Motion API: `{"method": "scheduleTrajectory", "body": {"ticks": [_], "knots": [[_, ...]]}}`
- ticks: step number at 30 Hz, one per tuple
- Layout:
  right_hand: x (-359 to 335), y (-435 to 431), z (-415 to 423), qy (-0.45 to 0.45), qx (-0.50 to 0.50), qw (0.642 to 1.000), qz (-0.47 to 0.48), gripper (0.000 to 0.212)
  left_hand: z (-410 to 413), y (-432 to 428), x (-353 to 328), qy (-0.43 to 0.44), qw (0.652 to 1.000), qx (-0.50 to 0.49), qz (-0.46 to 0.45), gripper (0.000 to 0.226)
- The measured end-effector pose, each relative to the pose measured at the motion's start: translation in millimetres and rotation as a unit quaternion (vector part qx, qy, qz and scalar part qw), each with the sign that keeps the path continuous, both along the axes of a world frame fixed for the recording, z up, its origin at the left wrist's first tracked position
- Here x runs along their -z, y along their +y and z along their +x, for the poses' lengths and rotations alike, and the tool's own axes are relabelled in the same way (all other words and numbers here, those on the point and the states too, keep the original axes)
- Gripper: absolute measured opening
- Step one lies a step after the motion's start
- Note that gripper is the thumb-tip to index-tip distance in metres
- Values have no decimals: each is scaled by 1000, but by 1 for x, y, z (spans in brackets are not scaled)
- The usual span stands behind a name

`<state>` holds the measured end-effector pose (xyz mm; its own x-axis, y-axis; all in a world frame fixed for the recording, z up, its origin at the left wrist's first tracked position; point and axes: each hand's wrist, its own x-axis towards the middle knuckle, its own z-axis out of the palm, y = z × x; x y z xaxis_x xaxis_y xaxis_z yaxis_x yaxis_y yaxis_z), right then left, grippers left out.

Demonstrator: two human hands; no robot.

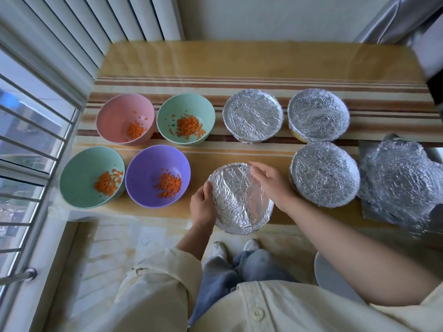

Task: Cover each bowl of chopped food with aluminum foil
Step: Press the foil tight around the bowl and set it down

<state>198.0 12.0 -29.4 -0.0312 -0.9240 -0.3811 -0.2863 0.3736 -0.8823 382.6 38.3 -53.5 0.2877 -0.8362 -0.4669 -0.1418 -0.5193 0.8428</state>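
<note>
The left hand (pixel 202 207) gripped the foil-covered bowl (pixel 239 200) by the rim, its fingers curled round the edge. Its wrist was bent, and the forearm came out of a cream sleeve just behind it. The right hand (pixel 272 184) lay opposite, palm down, fingers (pixel 255 170) bent over the rim beyond the left hand's knuckles. Its bare forearm stretched back to the right.

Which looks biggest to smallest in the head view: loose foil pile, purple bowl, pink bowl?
1. Loose foil pile.
2. Purple bowl and pink bowl: purple looks slightly bigger, but it's nearer the camera, so unranked.
</note>
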Motion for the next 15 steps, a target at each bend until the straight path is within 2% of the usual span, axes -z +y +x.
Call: {"method": "scheduleTrajectory", "body": {"ticks": [6,9,13,15], "knots": [[14,6,9,20,54,998,-14,26,0,-4,-5,-64,998,-7,4,37],[8,5,8,28,53,998,-5,25,0,-4,-6,-60,998,-2,2,37],[-9,-10,-4,39,-52,996,57,29,6,-5,-7,-56,998,33,-2,34],[-16,-18,-4,39,-102,993,44,36,7,-7,-8,-70,996,59,-12,34]]}}
